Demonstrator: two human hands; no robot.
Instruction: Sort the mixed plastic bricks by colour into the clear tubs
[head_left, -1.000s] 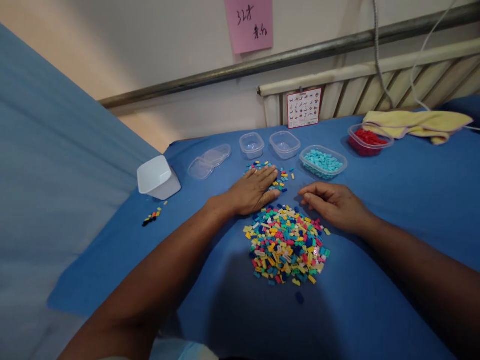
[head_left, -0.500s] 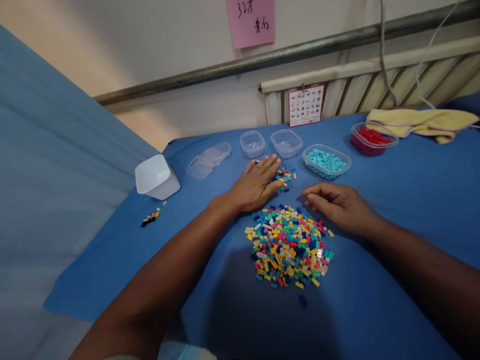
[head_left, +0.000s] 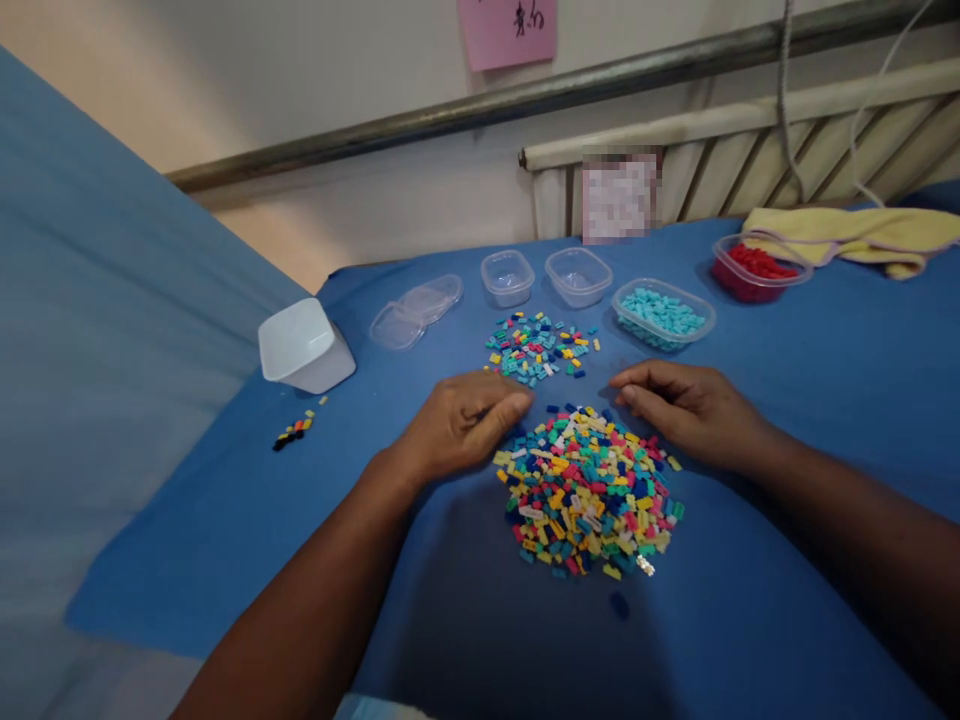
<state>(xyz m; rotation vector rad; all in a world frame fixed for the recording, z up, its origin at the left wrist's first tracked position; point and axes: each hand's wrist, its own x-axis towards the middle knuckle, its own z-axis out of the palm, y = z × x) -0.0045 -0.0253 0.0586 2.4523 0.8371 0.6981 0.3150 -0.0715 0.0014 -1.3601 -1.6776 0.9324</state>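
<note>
A large heap of small coloured toy bricks (head_left: 589,490) lies on the blue cloth in front of me. Behind it, a thinner spread of bricks (head_left: 536,345) covers a small patch, mostly turquoise, yellow and dark blue. Between these two groups, at their left side, is my left hand (head_left: 465,422), fingers curled in and thumb pointing right. Its fingertips are largely hidden. My right hand (head_left: 686,405) rests on its side just right of the heap, thumb and forefinger close together. I cannot make out anything held in either hand.
Two clear tubs (head_left: 579,277) stand at the back, beside a tub of turquoise bricks (head_left: 664,313) and a tub of red bricks (head_left: 757,268). Clear lids (head_left: 416,312), a white container (head_left: 307,347) and a few bricks (head_left: 300,425) are leftward. A yellow cloth (head_left: 855,235) lies back right.
My left hand has drawn back toward me and left off the far spread, uncovering those bricks. Its outstretched fingers have curled in. The right hand stays almost where it was.
</note>
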